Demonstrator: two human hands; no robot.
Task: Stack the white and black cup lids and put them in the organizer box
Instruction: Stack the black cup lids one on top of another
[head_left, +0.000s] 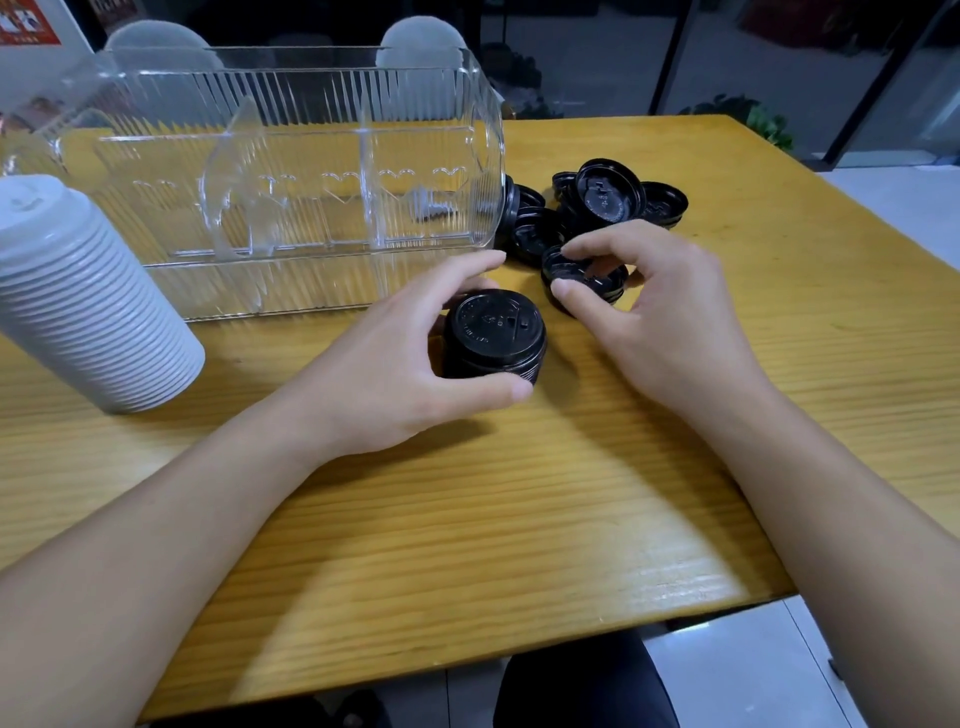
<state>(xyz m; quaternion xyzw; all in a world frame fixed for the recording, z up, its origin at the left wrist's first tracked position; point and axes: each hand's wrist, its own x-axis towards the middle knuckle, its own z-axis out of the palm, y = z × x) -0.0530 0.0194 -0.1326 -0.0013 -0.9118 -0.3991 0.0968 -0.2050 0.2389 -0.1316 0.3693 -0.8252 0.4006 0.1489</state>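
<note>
Wood table (467, 519), black lid stack (491, 338) upright.

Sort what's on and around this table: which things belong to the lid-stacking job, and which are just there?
Job: black lid stack held by left hand; black lids pinched by right hand; loose black lids; white lid stack; clear organizer box.

Not part of it: wooden table; potted plant; red poster.

The near half of the bench (467, 519) lies bare. The clear organizer box (291, 176) and white lid stack (88, 301) block the left; loose black lids (602, 208) crowd the far right of the box.
</note>
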